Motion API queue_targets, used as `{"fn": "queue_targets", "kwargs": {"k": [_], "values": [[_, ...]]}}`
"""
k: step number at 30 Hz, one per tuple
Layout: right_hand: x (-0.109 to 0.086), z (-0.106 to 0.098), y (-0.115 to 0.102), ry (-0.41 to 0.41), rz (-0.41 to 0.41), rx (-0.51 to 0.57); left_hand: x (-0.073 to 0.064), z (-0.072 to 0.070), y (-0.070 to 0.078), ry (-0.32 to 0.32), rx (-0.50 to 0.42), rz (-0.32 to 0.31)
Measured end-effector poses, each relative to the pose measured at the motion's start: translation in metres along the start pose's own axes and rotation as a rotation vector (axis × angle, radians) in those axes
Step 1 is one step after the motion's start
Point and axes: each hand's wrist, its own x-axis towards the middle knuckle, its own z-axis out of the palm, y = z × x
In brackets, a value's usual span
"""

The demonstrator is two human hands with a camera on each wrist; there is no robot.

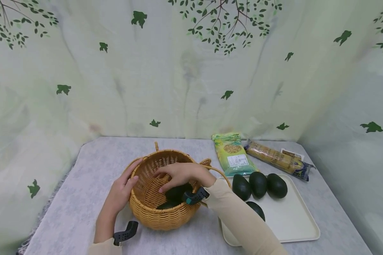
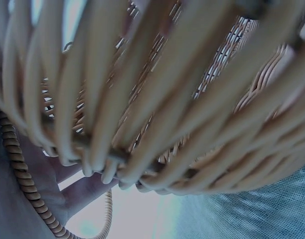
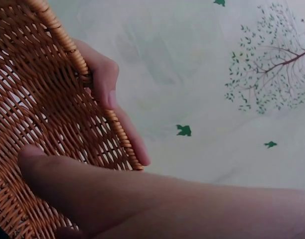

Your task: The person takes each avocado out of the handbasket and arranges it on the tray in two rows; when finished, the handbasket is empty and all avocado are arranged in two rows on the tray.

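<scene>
A round wicker basket stands tilted in front of me, its opening facing up toward the head camera. My left hand holds its left rim, the thumb at the edge and the fingers along the outside. My right hand reaches inside the basket, fingers and thumb spread apart. Beneath its palm lie dark green avocados, partly hidden by the hand and wrist. The right wrist view shows the right thumb stretched across the weave and left fingers at the rim. In the left wrist view, basket strands fill most of the frame.
To the right, a cream tray carries several avocados, one partly behind the right sleeve. Behind it lie a yellow-green bag of beans and a long noodle packet. The basket handle hangs down toward the tray.
</scene>
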Motion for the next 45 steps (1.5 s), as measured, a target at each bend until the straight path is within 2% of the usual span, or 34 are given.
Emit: {"fn": "queue_targets", "kwargs": {"k": [8,12,15,19,22,25,32,40,45], "values": [[0.001,0.002,-0.005,-0.044,0.219,-0.05,0.001,0.002,0.001,0.004,0.003,0.02],[0.002,0.003,-0.007,-0.086,0.289,-0.07,0.002,0.003,0.0,0.003,0.004,0.019],[0.005,0.003,-0.007,-0.08,0.295,-0.085,0.001,0.003,0.0,0.005,0.007,0.014],[0.008,0.004,-0.003,-0.011,0.284,-0.051,0.001,0.002,-0.001,0.007,0.007,0.019],[0.009,0.006,0.002,0.028,0.235,0.007,0.001,0.002,-0.002,0.007,0.006,0.022],[0.01,0.007,0.005,0.03,0.167,0.041,0.0,0.002,-0.002,0.006,0.004,0.016],[0.012,0.009,0.007,0.013,0.071,-0.017,0.0,0.001,-0.002,0.004,0.002,0.011],[0.015,0.013,0.006,-0.048,0.189,-0.069,0.0,0.001,-0.002,0.012,0.01,0.01],[0.015,0.012,0.006,-0.033,0.212,-0.099,0.0,0.002,-0.001,0.009,0.011,0.003]]}}
